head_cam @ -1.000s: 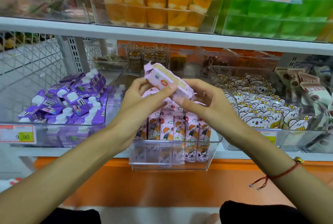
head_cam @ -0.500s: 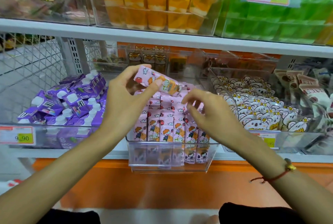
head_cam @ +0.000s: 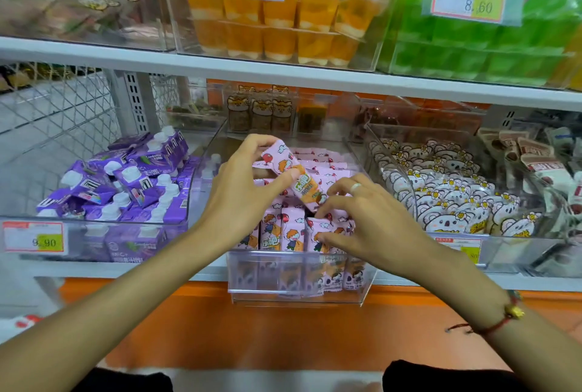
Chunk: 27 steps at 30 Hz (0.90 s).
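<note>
A clear plastic bin (head_cam: 296,278) on the middle shelf is pulled forward and holds several pink snack packs (head_cam: 291,229) standing in rows. My left hand (head_cam: 242,199) grips one pink pack (head_cam: 293,174) tilted just above those rows. To its right, my right hand (head_cam: 368,221) reaches into the bin, its curled fingertips pressing on the tops of the standing packs at the right side. A ring shows on one finger of that hand.
A bin of purple cartons (head_cam: 126,190) stands to the left, a bin of koala-print packs (head_cam: 453,202) to the right. The upper shelf (head_cam: 283,76) carries orange jelly cups (head_cam: 283,23) and green packs (head_cam: 491,42). Price tags hang on the bin fronts.
My left hand has lowered the pink pack from above the bin down toward the rows. My right hand let go of it and dropped onto the standing packs.
</note>
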Motion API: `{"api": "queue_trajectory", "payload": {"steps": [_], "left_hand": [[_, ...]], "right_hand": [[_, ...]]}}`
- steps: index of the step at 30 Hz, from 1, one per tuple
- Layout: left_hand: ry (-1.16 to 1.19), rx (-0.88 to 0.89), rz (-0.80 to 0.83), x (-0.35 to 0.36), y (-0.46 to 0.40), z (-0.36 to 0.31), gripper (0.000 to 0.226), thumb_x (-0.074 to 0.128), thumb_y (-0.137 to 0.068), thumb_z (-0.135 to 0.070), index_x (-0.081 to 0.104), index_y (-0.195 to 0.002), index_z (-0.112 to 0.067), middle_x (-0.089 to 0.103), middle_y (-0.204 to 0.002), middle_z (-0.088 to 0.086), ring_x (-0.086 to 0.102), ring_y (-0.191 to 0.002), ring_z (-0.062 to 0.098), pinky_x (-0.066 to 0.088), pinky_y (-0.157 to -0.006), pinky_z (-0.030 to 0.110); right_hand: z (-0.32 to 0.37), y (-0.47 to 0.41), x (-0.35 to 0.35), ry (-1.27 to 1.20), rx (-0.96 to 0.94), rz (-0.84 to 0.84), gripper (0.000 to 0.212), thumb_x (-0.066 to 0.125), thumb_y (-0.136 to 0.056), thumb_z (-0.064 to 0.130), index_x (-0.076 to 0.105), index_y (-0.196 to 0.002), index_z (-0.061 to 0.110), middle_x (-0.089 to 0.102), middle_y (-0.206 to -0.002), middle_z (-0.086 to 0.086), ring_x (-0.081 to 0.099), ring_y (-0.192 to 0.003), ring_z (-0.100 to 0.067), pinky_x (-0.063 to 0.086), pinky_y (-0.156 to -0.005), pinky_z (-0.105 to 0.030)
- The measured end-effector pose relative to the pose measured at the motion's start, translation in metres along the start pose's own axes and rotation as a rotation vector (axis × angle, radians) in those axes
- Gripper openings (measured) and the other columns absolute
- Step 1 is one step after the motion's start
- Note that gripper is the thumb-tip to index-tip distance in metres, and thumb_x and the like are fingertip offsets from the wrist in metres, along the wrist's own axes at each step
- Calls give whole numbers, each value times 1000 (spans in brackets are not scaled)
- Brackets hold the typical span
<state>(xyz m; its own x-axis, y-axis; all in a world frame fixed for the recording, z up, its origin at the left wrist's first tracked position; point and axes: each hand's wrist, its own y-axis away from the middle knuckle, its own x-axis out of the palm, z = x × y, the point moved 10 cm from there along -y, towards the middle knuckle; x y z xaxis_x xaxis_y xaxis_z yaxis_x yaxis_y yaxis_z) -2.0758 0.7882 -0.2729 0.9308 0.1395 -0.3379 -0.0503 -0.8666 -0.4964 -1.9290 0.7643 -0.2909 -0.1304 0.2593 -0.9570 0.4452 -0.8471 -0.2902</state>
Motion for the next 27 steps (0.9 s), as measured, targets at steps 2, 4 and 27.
{"api": "queue_trajectory", "payload": {"steps": [2, 4, 27], "left_hand": [[-51, 15, 32, 4, -4, -2, 36, 72, -80, -39, 48, -107, -39, 52, -90, -38, 58, -81, -17, 52, -76, 20], [-129, 50, 75, 9, -8, -8, 35, 72, -80, -39, 49, -106, -35, 58, -95, -30, 60, -82, -13, 55, -80, 30], [-684, 276, 580, 78, -15, -2, 29, 49, -95, -47, 67, -109, -30, 66, -107, -13, 53, -100, 9, 47, -84, 35]], "right_hand": [[-1, 3, -2, -25, 9, 4, 38, 65, -81, 54, 65, -113, 35, 53, -119, 9, 40, -115, -12, 33, -88, -25], [-1, 6, -3, -51, 8, 5, 37, 64, -81, 54, 66, -113, 35, 53, -118, 9, 41, -112, -11, 34, -88, -24], [-6, 7, 1, -23, -42, 2, 37, 57, -90, 35, 57, -127, 33, 59, -122, 9, 51, -112, -15, 35, -77, -26]]}}
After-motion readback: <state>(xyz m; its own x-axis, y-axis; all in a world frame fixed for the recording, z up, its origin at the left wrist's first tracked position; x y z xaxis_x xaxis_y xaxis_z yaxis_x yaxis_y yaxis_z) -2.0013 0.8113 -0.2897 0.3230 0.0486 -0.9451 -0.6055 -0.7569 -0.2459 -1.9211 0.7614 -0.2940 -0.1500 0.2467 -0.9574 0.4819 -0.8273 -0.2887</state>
